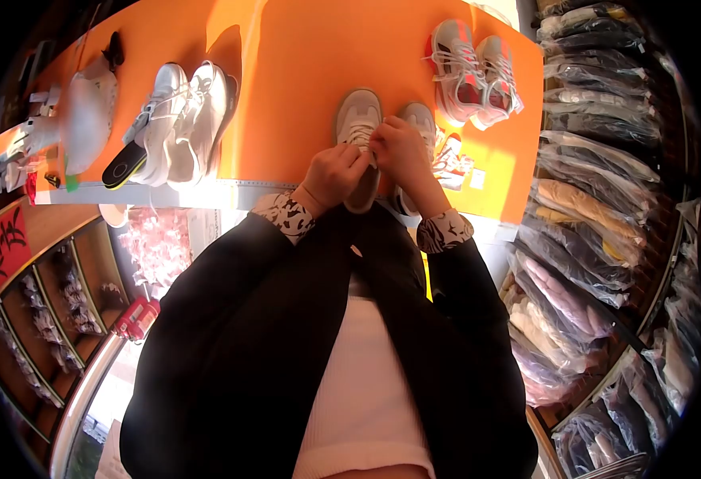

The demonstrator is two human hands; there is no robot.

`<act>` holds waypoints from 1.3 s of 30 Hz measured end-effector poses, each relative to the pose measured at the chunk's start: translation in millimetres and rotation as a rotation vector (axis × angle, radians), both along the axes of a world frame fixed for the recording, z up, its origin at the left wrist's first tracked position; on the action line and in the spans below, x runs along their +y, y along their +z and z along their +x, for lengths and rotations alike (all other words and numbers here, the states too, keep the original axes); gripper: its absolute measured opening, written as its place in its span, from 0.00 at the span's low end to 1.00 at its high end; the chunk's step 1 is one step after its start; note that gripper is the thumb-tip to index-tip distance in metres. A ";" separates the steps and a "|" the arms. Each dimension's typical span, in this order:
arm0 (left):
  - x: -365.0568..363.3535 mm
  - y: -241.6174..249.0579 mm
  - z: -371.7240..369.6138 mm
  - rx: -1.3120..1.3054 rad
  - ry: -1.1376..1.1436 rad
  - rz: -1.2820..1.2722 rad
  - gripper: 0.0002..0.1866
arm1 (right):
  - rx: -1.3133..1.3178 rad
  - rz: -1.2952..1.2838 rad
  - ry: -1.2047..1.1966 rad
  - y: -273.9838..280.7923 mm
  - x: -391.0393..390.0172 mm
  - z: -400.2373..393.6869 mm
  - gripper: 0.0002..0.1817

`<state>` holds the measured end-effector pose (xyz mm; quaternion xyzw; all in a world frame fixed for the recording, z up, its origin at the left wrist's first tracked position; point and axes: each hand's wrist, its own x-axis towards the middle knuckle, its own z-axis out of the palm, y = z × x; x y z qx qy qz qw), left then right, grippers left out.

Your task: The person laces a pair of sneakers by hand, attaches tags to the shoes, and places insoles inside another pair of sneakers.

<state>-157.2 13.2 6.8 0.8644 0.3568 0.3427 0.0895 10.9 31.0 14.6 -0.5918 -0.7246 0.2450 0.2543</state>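
a big orange table (302,56) fills the top of the room. on the right, shelves hold many bagged clothes (582,207). white shoes (178,120) sit on the table's left side, and pink and grey shoes (474,72) sit far right. a grey shoe (357,112) lies at the near edge, in the middle. the left hand (336,176) and right hand (402,152) meet over it, fingers pinched tight on its laces (360,132).
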 end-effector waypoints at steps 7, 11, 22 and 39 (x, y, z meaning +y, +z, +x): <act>1.0 -1.1 0.3 -0.063 -0.021 -0.013 0.06 | 0.207 -0.131 -0.053 -14.3 -5.6 -1.3 0.02; -0.5 -1.7 1.2 -0.123 -0.017 -0.021 0.07 | 0.245 -0.180 -0.120 -6.7 -8.0 -9.9 0.04; 5.9 -17.5 2.2 -0.534 0.253 -0.709 0.05 | 0.193 0.125 -0.099 -30.9 -16.9 -15.8 0.11; 44.2 -53.9 -69.8 -1.473 0.375 -1.521 0.08 | -0.021 0.334 -0.256 -26.2 -30.1 -28.2 0.09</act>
